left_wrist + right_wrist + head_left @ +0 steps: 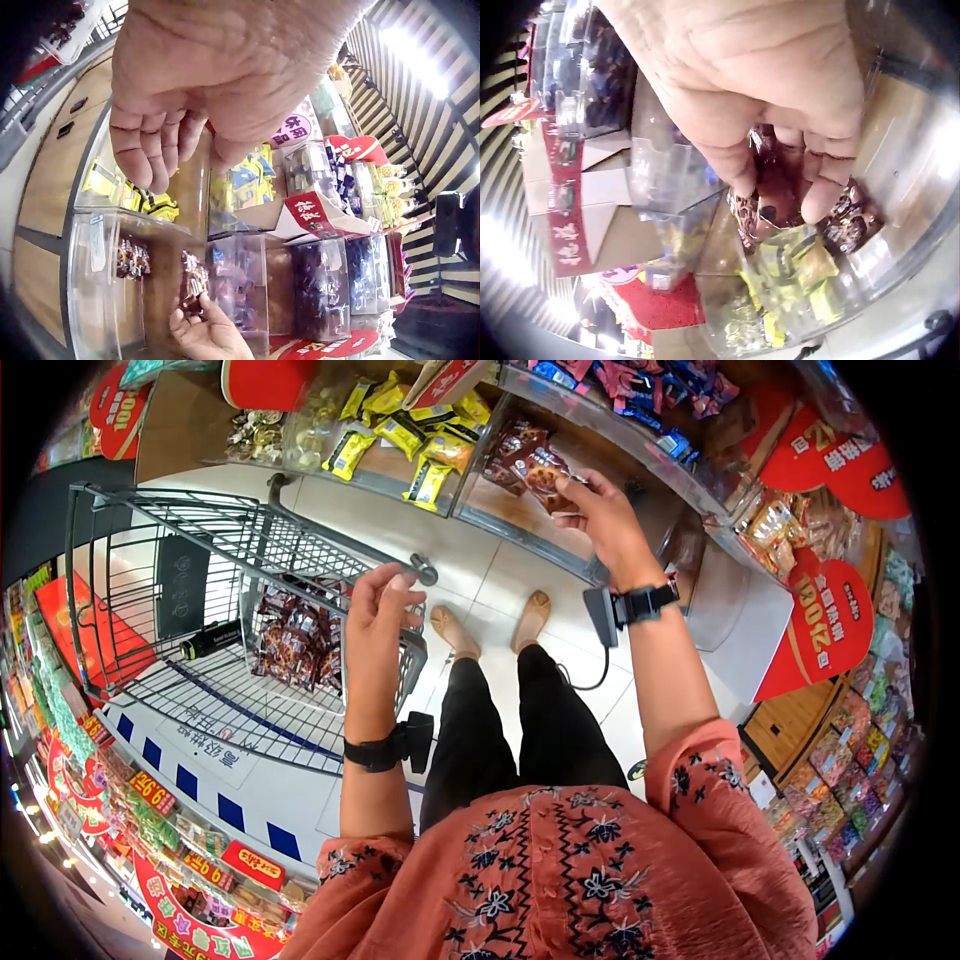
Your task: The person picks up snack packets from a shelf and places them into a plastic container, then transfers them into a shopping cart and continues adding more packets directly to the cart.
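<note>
My right hand (pixel 600 520) pinches a brown wrapped snack packet (pixel 540 472) over a clear-walled bin; the right wrist view shows the packet (pixel 769 199) between thumb and fingers. More brown packets (pixel 855 221) lie in that bin. My left hand (pixel 376 622) is held over the near end of the shopping cart, fingers loosely bent, holding nothing; the left wrist view shows that hand (pixel 195 97) empty too. A clear container of brown packets (pixel 298 635) sits in the cart beside it.
The wire cart (pixel 200 690) stands at the left. Yellow packets (pixel 400 435) fill the neighbouring bin, and blue and pink sweets (pixel 640 390) lie in a higher one. Red signs (pixel 820 625) stick out at the right. My feet are on the tiled floor (pixel 480 555).
</note>
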`<state>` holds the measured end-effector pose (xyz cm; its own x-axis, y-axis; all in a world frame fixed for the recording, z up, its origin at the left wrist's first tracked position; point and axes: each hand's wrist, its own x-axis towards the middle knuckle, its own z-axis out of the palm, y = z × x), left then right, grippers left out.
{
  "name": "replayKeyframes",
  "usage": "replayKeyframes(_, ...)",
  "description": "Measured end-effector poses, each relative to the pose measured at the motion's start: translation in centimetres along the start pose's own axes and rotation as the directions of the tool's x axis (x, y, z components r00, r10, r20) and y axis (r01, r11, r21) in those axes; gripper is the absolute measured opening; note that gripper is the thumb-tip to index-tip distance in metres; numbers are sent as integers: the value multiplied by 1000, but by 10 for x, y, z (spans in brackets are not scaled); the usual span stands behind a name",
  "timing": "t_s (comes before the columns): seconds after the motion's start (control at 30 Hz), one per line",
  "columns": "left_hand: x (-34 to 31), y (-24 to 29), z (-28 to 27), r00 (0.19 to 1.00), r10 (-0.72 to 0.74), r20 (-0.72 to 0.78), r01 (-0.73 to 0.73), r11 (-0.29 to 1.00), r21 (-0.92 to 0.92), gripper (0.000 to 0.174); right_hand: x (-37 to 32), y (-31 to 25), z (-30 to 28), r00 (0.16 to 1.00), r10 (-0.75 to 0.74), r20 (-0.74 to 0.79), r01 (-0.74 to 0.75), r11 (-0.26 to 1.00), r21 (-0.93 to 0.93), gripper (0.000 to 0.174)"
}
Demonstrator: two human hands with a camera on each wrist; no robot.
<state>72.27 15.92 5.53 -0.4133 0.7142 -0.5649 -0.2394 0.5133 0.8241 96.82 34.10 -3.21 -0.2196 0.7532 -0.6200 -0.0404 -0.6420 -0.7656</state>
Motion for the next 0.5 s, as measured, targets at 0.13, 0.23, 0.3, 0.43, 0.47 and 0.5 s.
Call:
replayKeyframes(0.13,-3,-7,-12,999,-22,-29,22,999,31,37,43,26,-4,995,89,40,-80,979,-188,41)
replayKeyframes(0.23,-6,-11,-21,998,-41,-52,42,999,23,37,70,53,0,987,149,52,-132,960,-246,42)
replayKeyframes(0.3,-8,-14,-28,996,-51,-78,52,999,5,36,84,69,8,984,179,20,-167,946,-279,41)
replayKeyframes(0.43,-12,-22,-41,992,-65,-106,67,998,8,32,109,91,15,984,173,-34,-174,929,-327,39)
replayKeyframes(0.47,-12,-25,-44,991,-68,-111,70,997,14,32,115,94,15,984,169,-51,-176,915,-362,38)
replayKeyframes(0.5,-12,-28,-48,989,-86,-123,88,996,8,30,118,96,16,984,165,-67,-178,901,-396,37)
